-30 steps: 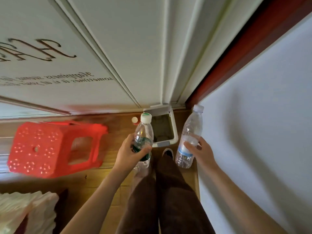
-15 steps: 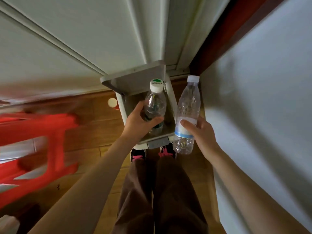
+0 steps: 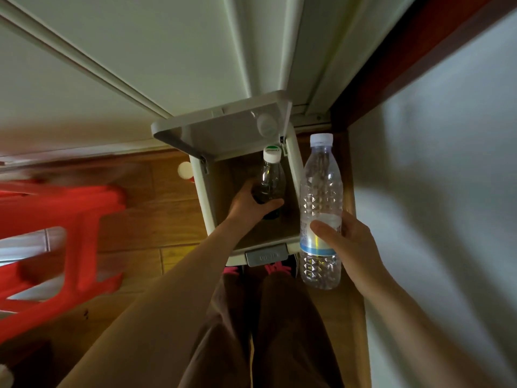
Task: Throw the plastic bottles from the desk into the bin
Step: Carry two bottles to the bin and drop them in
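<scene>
A white pedal bin (image 3: 205, 203) stands on the wooden floor in front of my feet, its lid (image 3: 223, 130) tipped up and back. My left hand (image 3: 249, 203) reaches down inside the bin's opening, shut on a small clear bottle with a white and green cap (image 3: 270, 175). My right hand (image 3: 349, 242) grips a taller clear bottle with a blue-banded label (image 3: 320, 208), upright, just right of the bin's rim and above the floor.
A red plastic stool (image 3: 58, 247) lies to the left of the bin. A white wall (image 3: 447, 191) runs close on the right, a pale door (image 3: 167, 51) behind the bin. A small white and red cap (image 3: 185, 170) lies left of the bin.
The bin's lid has swung fully up. My left hand has lowered the small bottle into the bin. The right hand keeps its bottle beside the rim. The view has drawn closer.
</scene>
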Tool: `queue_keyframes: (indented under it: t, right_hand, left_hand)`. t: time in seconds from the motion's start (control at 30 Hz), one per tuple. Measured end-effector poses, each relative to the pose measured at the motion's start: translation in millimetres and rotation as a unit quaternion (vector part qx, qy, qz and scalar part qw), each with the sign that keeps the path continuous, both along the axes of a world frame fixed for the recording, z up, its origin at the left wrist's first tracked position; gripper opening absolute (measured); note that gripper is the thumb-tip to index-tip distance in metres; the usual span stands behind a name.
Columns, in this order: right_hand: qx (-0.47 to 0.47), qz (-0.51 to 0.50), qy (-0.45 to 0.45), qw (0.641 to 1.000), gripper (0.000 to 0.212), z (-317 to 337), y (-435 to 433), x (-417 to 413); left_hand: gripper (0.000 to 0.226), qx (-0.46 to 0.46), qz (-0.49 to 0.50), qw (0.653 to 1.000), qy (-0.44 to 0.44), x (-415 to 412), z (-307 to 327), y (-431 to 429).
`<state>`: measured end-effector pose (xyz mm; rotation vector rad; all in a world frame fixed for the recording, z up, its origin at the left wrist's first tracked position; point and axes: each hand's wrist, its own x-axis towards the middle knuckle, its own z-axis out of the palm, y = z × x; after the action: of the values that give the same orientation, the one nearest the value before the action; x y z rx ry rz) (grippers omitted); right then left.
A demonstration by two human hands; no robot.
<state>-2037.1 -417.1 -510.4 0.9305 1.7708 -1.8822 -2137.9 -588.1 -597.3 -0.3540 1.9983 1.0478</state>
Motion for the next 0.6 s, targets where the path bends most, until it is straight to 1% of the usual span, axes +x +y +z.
queue_keyframes:
  t: [0.07, 0.17, 0.27, 0.37, 0.5, 0.6]
  right_hand:
    - [0.012, 0.004, 0.001, 1.000, 0.021, -0.4, -1.5, 1.0]
    - [0.018, 0.008, 0.004, 1.000, 0.021, 1.2, -4.1, 0.5]
    - [0.025, 0.005, 0.008, 1.000, 0.022, 3.5, -4.7, -0.2]
    - [0.026, -0.010, 0.000, 1.000, 0.021, 9.2, -6.9, -1.6]
    - [0.042, -0.017, 0.020, 0.999, 0.019, 27.1, -12.5, -12.9]
    - [0.051, -0.015, 0.052, 0.997, 0.023, 46.4, -18.0, -26.5]
  left_hand:
    - [0.077, -0.002, 0.014, 1.000, 0.000, 1.0, -5.1, 0.5]
    - [0.080, -0.001, 0.009, 1.000, -0.009, 0.7, -10.3, 1.1]
    - [0.074, -0.001, -0.005, 1.000, -0.004, 0.3, -5.9, 2.7]
    - [0.065, -0.015, 0.000, 1.000, 0.018, 0.0, 11.4, 0.5]
    - [0.053, -0.038, -0.078, 0.990, 0.110, 3.7, 52.7, -17.3]
    - [0.038, -0.029, -0.091, 0.973, 0.210, 11.6, 83.4, -39.2]
